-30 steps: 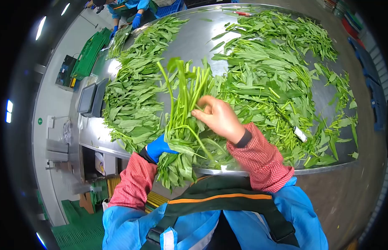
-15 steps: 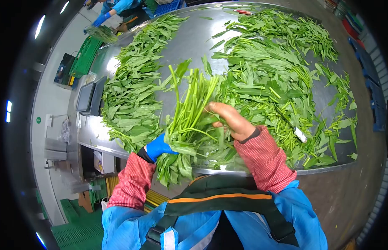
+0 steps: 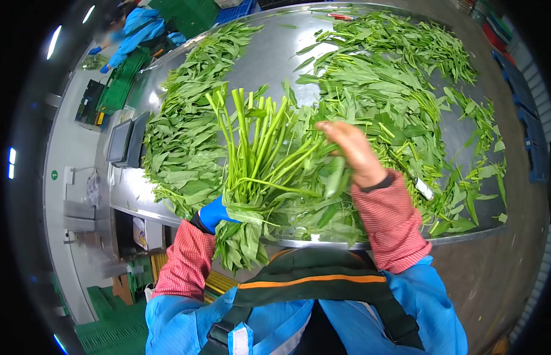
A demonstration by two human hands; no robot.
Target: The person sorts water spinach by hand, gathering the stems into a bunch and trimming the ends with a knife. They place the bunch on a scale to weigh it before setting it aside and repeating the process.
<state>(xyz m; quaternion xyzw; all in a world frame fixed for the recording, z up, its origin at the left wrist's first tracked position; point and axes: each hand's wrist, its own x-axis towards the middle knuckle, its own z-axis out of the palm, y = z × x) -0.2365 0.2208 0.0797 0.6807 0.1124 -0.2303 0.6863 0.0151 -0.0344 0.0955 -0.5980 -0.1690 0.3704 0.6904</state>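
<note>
My left hand [image 3: 215,214], in a blue glove, is closed around the leafy lower part of a bunch of water spinach [image 3: 252,142]. The cut stems point up and away, and the leaves hang over the table's near edge. To the right of the bunch is my bare right hand [image 3: 355,154], its fingers pinched together on water spinach; a motion-blurred leaf hangs just below them. Some stems of the bunch lean towards those fingertips. Loose leaves and stems lie underneath on the metal table [image 3: 269,44].
A row of water spinach [image 3: 189,118] lies left, a larger heap [image 3: 376,89] right. A white-handled tool [image 3: 424,189] rests on cuttings. At the left edge stands a dark-framed device [image 3: 126,139]. Beyond it are green crates [image 3: 121,80] and a co-worker in blue [image 3: 142,26]. Blue pallets [image 3: 530,130] stand right.
My right hand has moved right, away from the bunch, with a leaf blurring beneath it. The bunch's stems have spread, and my left hand has shifted slightly left. The co-worker has moved left.
</note>
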